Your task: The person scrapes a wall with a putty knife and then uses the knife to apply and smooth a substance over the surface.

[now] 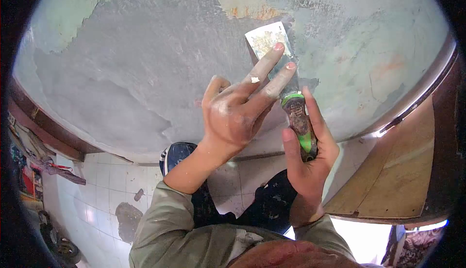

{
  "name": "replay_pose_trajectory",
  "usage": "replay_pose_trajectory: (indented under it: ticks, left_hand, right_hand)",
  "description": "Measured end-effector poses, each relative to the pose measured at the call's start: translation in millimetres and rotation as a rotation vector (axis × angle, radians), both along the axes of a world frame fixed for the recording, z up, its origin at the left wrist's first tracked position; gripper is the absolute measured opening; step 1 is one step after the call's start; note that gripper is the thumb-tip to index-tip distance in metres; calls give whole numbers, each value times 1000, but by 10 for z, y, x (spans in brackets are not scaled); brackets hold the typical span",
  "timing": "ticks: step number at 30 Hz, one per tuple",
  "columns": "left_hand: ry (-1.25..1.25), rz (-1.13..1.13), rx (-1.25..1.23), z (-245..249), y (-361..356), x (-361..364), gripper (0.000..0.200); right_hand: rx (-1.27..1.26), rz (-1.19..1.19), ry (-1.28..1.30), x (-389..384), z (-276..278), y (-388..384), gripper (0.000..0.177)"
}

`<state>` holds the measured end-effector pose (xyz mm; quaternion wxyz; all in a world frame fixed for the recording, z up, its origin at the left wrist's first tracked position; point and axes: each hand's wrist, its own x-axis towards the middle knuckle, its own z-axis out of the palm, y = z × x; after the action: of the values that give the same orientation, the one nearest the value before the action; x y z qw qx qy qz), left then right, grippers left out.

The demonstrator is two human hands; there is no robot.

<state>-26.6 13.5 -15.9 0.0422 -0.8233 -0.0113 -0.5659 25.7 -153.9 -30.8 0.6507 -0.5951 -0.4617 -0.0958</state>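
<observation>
Steel, pale and wide-edged, with a black-and-green handle: one hand scraper (pixel 294 107), its blade face (pixel 264 36) crusted with cream-white residue.

Grip: the bare right hand (pixel 314 168), palm wrapped about the handle, thumb along the left flank, a finger laid along the right; the handle is pinched between them.

Companion: the bare dusty left hand (pixel 235 115), left of the grip, two fingers straight and slightly parted, lying over the blade. Its thumb is out of my sight, so I cannot tell whether it pinches the steel. One white flake (pixel 255 79) rests on it.

Work surface: a large curved panel of mottled grey and pale green (pixel 126 64), beyond the grip and spreading to either side, its coating patchy. The blade lies over it; contact at the edge cannot be made out.

Handling note, by my judgement: the residue looks best pushed off along the blade, fingers flat and away from the corners, handle kept firm. On the panel, a low blade angle with even pressure across the full edge would guard against gouging.

Orientation: the broad edge points away from the wearer, ahead of the grip and a little leftward; the long axis runs obliquely from the butt in the palm to that edge.

Surroundings: white floor tiles (pixel 102 180), below and left of the grip; a flat brown board (pixel 388 171), right of it; olive-grey sleeves (pixel 167 209), nearer the wearer.
</observation>
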Motion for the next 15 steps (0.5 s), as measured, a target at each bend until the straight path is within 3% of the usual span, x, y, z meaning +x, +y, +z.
replay_pose_trajectory:
  ticks: [15]
  left_hand:
    - [30, 27, -7, 48, -43, -40, 47]
  right_hand:
    - [19, 54, 114, -31, 4, 19, 59]
